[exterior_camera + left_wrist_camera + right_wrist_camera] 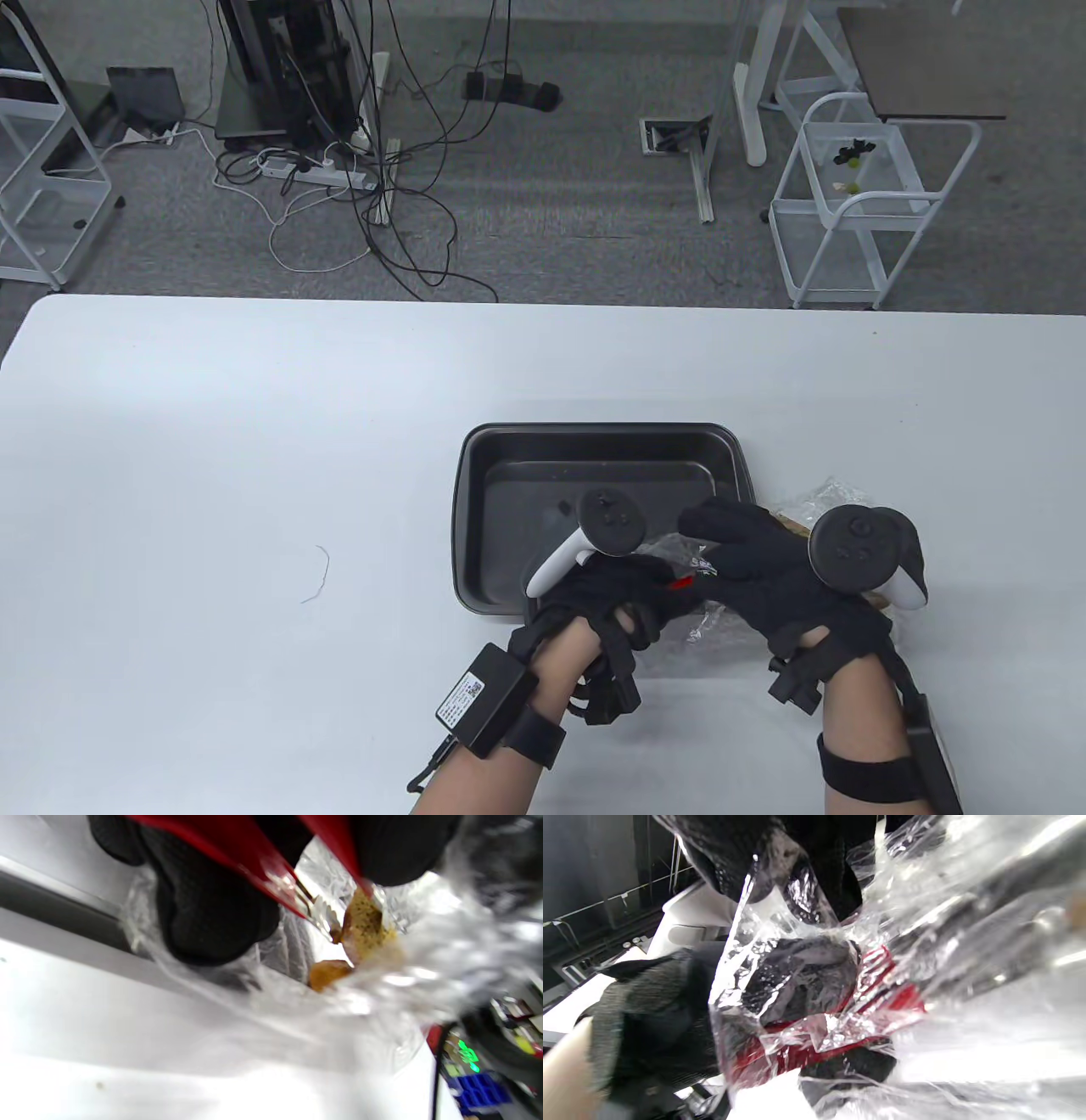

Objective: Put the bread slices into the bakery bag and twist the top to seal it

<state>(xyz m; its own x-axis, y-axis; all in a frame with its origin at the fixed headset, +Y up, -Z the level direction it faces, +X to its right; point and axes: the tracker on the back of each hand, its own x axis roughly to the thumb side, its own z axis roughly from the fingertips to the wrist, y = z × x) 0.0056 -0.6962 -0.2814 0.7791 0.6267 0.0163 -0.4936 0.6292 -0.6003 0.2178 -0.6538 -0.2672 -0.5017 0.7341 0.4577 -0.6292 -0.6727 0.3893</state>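
Bread is being loaded into the clear bakery bag (827, 501), which lies on the table (212, 441) just right of the emptied black tray (479, 475). The left hand (607, 594) grips red-handled tongs (263, 870) that pinch a bread slice (365, 927) inside the bag; the right hand (764, 569) pinches the bag's open edge. Next comes releasing the slice, then gathering and twisting the top. No writing is legible.

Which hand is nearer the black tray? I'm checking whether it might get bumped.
Left. The left hand overlaps the black tray's near edge, by the clear bag. The right hand is beside the tray's right side, over the bag.
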